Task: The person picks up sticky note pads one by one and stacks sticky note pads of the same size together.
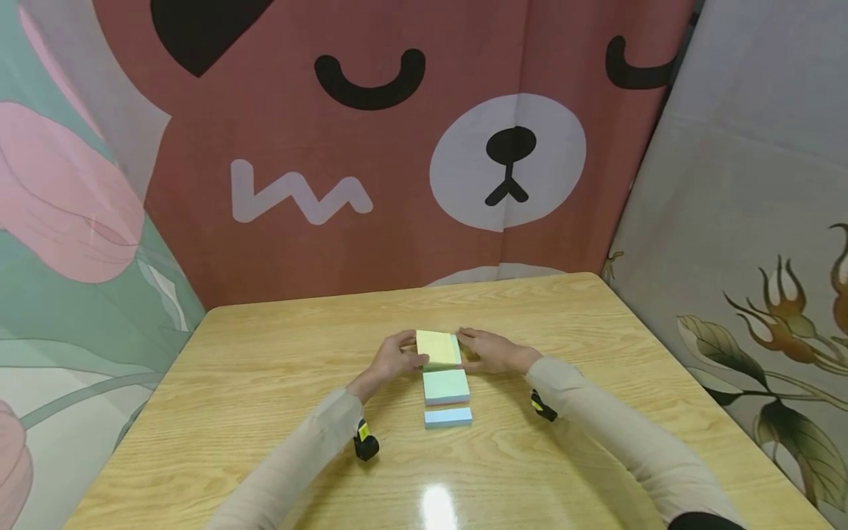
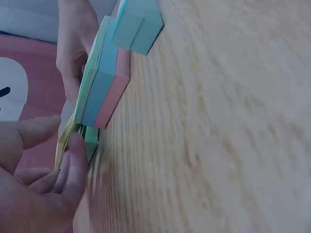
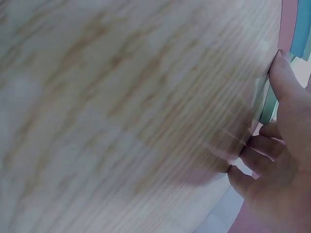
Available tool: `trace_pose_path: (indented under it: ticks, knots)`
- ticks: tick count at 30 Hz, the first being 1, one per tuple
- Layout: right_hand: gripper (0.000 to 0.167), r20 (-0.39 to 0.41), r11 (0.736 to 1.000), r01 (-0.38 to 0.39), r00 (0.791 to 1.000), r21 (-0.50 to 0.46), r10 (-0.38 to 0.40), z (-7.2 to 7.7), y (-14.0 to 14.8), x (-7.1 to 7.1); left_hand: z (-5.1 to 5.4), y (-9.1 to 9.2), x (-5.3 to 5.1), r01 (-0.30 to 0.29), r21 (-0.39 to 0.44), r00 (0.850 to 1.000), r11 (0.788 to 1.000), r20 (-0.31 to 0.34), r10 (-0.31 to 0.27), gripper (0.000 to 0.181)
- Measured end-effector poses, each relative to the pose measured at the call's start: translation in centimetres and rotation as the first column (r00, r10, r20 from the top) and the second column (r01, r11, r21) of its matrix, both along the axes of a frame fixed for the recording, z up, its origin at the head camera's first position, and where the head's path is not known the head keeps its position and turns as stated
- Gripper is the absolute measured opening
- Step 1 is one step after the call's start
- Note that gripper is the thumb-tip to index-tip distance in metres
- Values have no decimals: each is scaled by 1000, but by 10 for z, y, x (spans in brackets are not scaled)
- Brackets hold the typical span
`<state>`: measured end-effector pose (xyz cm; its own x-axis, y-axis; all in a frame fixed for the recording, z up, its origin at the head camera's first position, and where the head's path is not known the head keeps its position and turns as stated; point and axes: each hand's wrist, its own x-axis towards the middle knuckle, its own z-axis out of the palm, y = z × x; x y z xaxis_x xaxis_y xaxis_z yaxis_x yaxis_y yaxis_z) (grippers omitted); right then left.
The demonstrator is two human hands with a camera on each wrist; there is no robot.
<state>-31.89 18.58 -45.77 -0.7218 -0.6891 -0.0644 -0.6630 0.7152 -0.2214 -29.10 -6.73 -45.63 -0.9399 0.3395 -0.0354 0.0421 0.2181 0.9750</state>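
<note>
A yellow sticky note pad (image 1: 436, 347) lies tilted over a green sticky note pad (image 2: 91, 143) at the far end of a row. My left hand (image 1: 392, 359) pinches the yellow pad at its left side between thumb and fingers. At the opposite side, my right hand (image 1: 493, 351) holds the green pad's edge, thumb near and fingers bent on the far side. Just nearer stands a stack of sticky notes (image 1: 446, 384), pale green on top, with blue and pink layers (image 2: 114, 92) below. Closest to me is a light blue pad (image 1: 448, 419).
The wooden table (image 1: 265, 412) carries the row near its middle. A bear-printed curtain (image 1: 397, 250) hangs behind the table, and flower-printed cloths (image 1: 729, 221) hang at both sides. Black wrist cameras (image 1: 366, 444) sit below both sleeves.
</note>
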Motion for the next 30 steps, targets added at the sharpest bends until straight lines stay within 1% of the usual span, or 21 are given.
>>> trace_pose_path:
  ticks: [3, 5, 9, 12, 20, 30]
  knots:
    - [75, 6, 1000, 2, 1000, 6, -2, 1, 1, 1, 1, 0, 3, 53, -70, 998, 996, -35, -55, 75]
    - [75, 13, 1000, 3, 1000, 7, -3, 1, 1, 1, 2, 0, 3, 64, -94, 996, 994, -52, -69, 74]
    - [76, 25, 1000, 6, 1000, -9, -6, 1, 1, 0, 0, 2, 4, 49, -133, 995, 990, -74, -59, 69]
    - [78, 25, 1000, 4, 1000, -16, -3, 0, 1, 0, -2, 1, 4, 32, -156, 996, 987, -76, -44, 66]
    - [78, 28, 1000, 6, 1000, 3, -6, 1, 1, -1, -4, -1, 5, 12, -139, 995, 990, -99, -26, 64]
    - [78, 32, 1000, 7, 999, -8, -7, -1, 1, -1, -9, 0, 4, 7, -192, 990, 981, -134, -33, 63]
